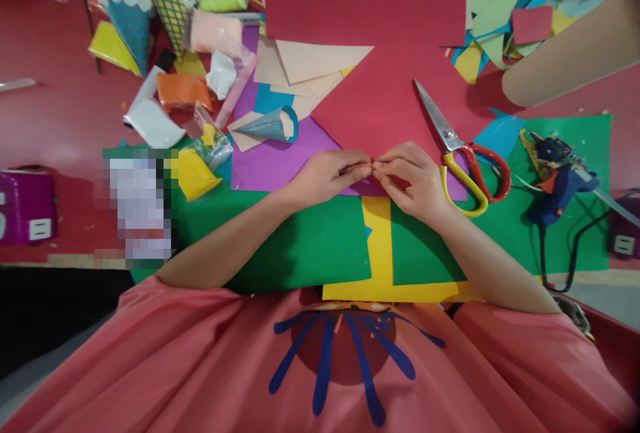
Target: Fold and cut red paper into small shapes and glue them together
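My left hand (336, 175) and my right hand (414, 179) meet fingertip to fingertip over the purple sheet (295, 169). Both are closed in a pinch around a tiny red piece (371, 161). Most of it is hidden by the fingers, so its kind cannot be made out. Just right of my right hand lie scissors (450, 139) with one red and one yellow handle, blades apart. A small blue patterned paper cone (267, 126) rests on its side beyond my left hand.
Finished-looking paper cones (127, 19) with white tops and clay packets, including an orange one (184, 91), crowd the back left. On the right are a blue glue gun (555, 193) with its cord and a cardboard tube (570, 53). Green sheets (300, 239) lie under my forearms.
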Demonstrator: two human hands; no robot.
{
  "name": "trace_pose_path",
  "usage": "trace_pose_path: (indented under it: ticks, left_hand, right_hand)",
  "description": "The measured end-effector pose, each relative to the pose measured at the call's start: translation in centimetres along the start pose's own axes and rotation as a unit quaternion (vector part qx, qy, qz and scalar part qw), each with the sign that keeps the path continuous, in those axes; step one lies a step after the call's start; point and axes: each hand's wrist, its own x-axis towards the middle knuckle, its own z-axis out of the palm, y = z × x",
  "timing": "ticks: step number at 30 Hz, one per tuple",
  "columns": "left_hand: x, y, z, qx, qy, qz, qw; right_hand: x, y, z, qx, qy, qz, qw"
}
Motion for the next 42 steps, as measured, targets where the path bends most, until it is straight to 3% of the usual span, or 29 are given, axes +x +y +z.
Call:
trace_pose_path:
  ticks: [12,20,29,33,42]
  left_hand:
    - [-0.4,0.2,0.1,0.056,0.027,-0.002,0.998]
    - [-0.8,-1.2,-0.1,0.250,0.085,0.113,0.958]
    - [-0.7,-1.0,-0.5,0.237,0.069,0.130,0.960]
    - [-0.6,-0.9,-0.6,0.228,0.067,0.144,0.961]
    - [-0.3,-0.2,-1.8,0.083,0.007,0.079,0.993]
  right_hand:
    - [-0.5,0.1,0.6,0.061,0.021,0.083,0.994]
    - [-0.6,-0.1,0.7,0.077,0.015,0.084,0.993]
    - [-0.7,-0.2,0.6,0.047,-0.002,0.065,0.997]
    - [-0.9,-0.3,0.7,0.042,0.024,0.052,0.997]
    - [-1.0,-0.4,0.9,0.050,0.045,0.051,0.996]
